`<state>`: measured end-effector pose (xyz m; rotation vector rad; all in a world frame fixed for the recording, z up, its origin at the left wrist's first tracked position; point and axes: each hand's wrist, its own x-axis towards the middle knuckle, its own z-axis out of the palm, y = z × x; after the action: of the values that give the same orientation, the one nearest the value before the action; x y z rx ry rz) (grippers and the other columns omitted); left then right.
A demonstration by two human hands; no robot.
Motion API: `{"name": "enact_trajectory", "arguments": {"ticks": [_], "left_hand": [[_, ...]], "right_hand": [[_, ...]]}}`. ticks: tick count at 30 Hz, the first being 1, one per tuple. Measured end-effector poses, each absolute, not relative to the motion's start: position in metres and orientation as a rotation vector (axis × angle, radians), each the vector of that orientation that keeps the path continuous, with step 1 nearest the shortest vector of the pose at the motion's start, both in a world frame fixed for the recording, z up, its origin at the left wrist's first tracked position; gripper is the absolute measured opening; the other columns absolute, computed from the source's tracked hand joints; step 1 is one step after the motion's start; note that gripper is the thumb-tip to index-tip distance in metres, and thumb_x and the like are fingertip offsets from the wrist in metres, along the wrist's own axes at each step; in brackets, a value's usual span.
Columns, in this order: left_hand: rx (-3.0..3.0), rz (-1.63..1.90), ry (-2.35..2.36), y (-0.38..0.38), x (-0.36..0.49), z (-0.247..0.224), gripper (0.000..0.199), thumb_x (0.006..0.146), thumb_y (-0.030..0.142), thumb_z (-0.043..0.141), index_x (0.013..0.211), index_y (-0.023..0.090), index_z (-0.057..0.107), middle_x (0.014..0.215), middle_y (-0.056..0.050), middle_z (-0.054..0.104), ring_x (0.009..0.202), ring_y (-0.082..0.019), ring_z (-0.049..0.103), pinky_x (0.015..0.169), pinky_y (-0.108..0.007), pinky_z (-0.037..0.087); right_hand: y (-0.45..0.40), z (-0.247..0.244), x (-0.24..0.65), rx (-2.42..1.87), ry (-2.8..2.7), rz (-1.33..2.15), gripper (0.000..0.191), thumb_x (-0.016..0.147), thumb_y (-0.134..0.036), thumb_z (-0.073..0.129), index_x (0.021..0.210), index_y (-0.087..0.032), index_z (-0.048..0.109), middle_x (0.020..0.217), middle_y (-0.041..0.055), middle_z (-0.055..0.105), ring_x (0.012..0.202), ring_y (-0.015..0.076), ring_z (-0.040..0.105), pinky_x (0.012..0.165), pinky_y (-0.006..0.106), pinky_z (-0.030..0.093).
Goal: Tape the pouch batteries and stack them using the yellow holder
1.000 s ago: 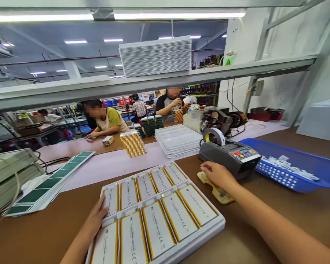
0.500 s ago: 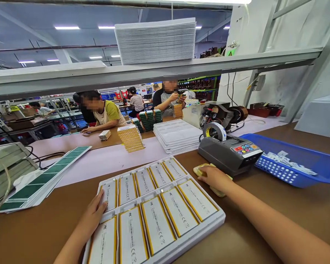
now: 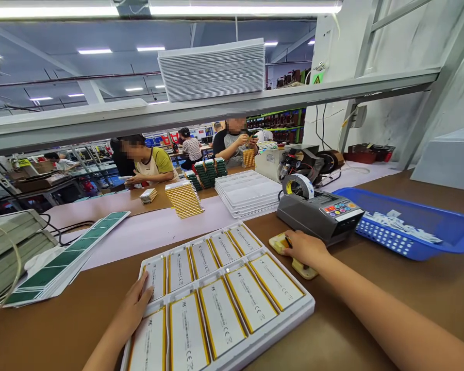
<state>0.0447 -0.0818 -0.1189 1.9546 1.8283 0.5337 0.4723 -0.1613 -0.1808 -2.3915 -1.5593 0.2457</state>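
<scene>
A white plastic tray (image 3: pixel 270 325) lies at a slant before me, holding two rows of flat white battery packs (image 3: pixel 221 315) with yellow edges. My left hand (image 3: pixel 133 308) grips the tray's left edge, its thumb over the nearest pack. Beyond the tray's right side, my right hand (image 3: pixel 307 248) is closed over a yellowish block (image 3: pixel 279 243) on the brown table, covering its middle. A small dark bit shows at those fingertips; what it is I cannot make out.
A grey tape dispenser (image 3: pixel 313 216) stands behind my right hand, beside a blue basket (image 3: pixel 421 251) of small white pieces. White trays (image 3: pixel 247 188) and battery packs (image 3: pixel 184 198) are stacked farther back. Green-and-white sheets (image 3: pixel 67 263) lie left. A shelf (image 3: pixel 216 111) crosses above; co-workers sit beyond.
My right hand has lifted slightly and its fingers have curled in, uncovering more of the yellowish block and a dark bit. My left hand stays at the tray. The view has tipped up a little.
</scene>
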Motion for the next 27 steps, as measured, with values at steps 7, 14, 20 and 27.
{"name": "enact_trajectory", "arguments": {"ticks": [7, 14, 20, 27], "left_hand": [[1.991, 0.628, 1.789, -0.081, 0.043, -0.123, 0.062, 0.079, 0.04, 0.036, 0.132, 0.01, 0.029, 0.14, -0.01, 0.028, 0.128, -0.021, 0.023, 0.105, -0.036, 0.015], [1.958, 0.723, 1.745, -0.083, 0.032, -0.134, 0.063, 0.076, 0.033, 0.041, 0.129, 0.001, 0.031, 0.138, -0.018, 0.027, 0.129, -0.022, 0.021, 0.105, -0.034, 0.014], [1.784, 0.893, 1.729, -0.098, 0.034, -0.137, 0.062, 0.069, 0.027, 0.053, 0.126, 0.01, 0.039, 0.14, -0.015, 0.024, 0.13, -0.025, 0.016, 0.105, -0.036, 0.013], [1.682, 1.322, 1.492, -0.119, 0.057, -0.113, 0.042, 0.07, 0.03, 0.053, 0.108, 0.013, 0.053, 0.112, -0.016, 0.053, 0.104, -0.025, 0.051, 0.087, -0.036, 0.038]], "right_hand": [[-0.16, -0.182, 0.47, -2.402, -1.613, 0.287, 0.044, 0.066, -0.035, 0.063, 0.104, -0.016, 0.049, 0.1, 0.0128, 0.057, 0.087, 0.0265, 0.058, 0.064, 0.03, 0.041], [-0.152, -0.199, 0.482, -2.248, -1.638, 0.336, 0.036, 0.058, -0.02, 0.062, 0.094, -0.018, 0.057, 0.102, 0.0132, 0.06, 0.093, 0.0287, 0.057, 0.071, 0.033, 0.042], [-0.128, -0.168, 0.483, -2.17, -1.643, 0.282, 0.029, 0.055, -0.025, 0.061, 0.084, -0.02, 0.059, 0.091, 0.0109, 0.063, 0.08, 0.0279, 0.059, 0.061, 0.033, 0.042], [-0.116, -0.087, 0.357, -1.797, -2.06, 0.249, 0.035, 0.051, -0.026, 0.066, 0.085, -0.024, 0.06, 0.085, 0.0036, 0.063, 0.079, 0.024, 0.058, 0.064, 0.031, 0.04]]}}
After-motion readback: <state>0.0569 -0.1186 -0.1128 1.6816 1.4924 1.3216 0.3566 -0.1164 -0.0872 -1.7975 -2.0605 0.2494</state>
